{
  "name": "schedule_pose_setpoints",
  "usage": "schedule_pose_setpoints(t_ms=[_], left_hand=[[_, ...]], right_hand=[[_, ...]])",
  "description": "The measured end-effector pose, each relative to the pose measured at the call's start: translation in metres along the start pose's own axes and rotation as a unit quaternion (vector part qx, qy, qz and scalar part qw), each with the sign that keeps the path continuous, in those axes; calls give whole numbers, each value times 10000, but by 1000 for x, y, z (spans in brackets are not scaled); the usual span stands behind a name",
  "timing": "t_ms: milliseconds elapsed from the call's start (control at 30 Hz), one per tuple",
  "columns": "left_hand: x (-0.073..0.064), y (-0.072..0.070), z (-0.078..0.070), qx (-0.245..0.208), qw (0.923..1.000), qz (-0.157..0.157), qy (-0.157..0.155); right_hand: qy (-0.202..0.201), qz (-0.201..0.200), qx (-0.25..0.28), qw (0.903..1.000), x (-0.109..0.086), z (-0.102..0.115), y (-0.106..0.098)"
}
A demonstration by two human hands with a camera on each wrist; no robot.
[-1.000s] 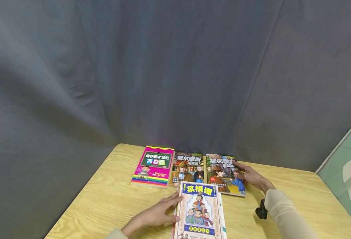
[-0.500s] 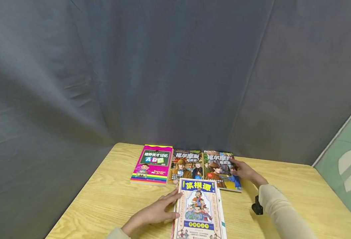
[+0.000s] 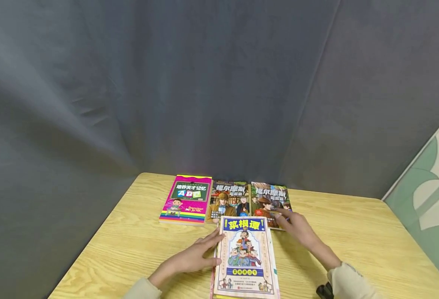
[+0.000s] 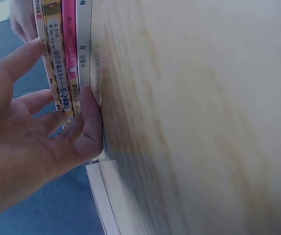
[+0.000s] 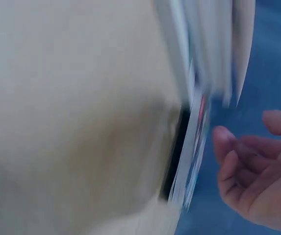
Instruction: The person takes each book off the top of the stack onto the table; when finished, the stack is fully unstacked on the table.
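Observation:
A stack of several books, topped by a cream-and-blue comic-style book (image 3: 245, 253), lies at the front of the table. My left hand (image 3: 191, 259) rests against its left side, thumb and fingertips touching the spines (image 4: 70, 54) in the left wrist view. My right hand (image 3: 299, 232), fingers loosely bent and holding nothing, is over the lower right corner of a dark detective book (image 3: 266, 194). In the right wrist view, the right hand (image 5: 260, 171) appears apart from the page edges of the books (image 5: 184, 161).
A second detective book (image 3: 228, 195) and a magenta ABC book (image 3: 187, 197) lie in a row behind the stack, left of the first. Grey cloth (image 3: 212, 91) hangs behind the wooden table (image 3: 122, 245). A green-and-white panel (image 3: 429, 195) stands at right.
My right hand has come off the right edge of the detective book and moved left and nearer to the stack. The left hand stays at the spines. The head view has shifted slightly.

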State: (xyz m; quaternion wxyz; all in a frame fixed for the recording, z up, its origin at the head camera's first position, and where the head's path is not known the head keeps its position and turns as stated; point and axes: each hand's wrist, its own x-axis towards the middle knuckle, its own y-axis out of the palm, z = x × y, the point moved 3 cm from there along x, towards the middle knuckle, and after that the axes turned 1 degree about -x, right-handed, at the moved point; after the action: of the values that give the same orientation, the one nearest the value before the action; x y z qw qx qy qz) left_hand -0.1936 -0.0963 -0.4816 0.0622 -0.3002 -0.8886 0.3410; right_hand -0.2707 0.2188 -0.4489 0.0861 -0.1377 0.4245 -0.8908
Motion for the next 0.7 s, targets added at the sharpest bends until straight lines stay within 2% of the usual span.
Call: schedule_pose_setpoints(t_ms=[100,200,300,500,700], left_hand=[[0,-1,0,48,10000,13,10],[1,-2,-1,66,10000,11,44],[0,-2,-2,64,10000,32,35],[-2,-3,-3,78,10000,-12,22],[-3,-2,-6,68,9999,10,85]], right_hand=[[285,421,641,9966,-19,20,11],[504,707,1000,9912,-31,31,22],[525,868,1171,9879,-39,36,32],[452,1039,1321,9847,-45,33,43],[534,1073,1668,9787,-48,20,40]])
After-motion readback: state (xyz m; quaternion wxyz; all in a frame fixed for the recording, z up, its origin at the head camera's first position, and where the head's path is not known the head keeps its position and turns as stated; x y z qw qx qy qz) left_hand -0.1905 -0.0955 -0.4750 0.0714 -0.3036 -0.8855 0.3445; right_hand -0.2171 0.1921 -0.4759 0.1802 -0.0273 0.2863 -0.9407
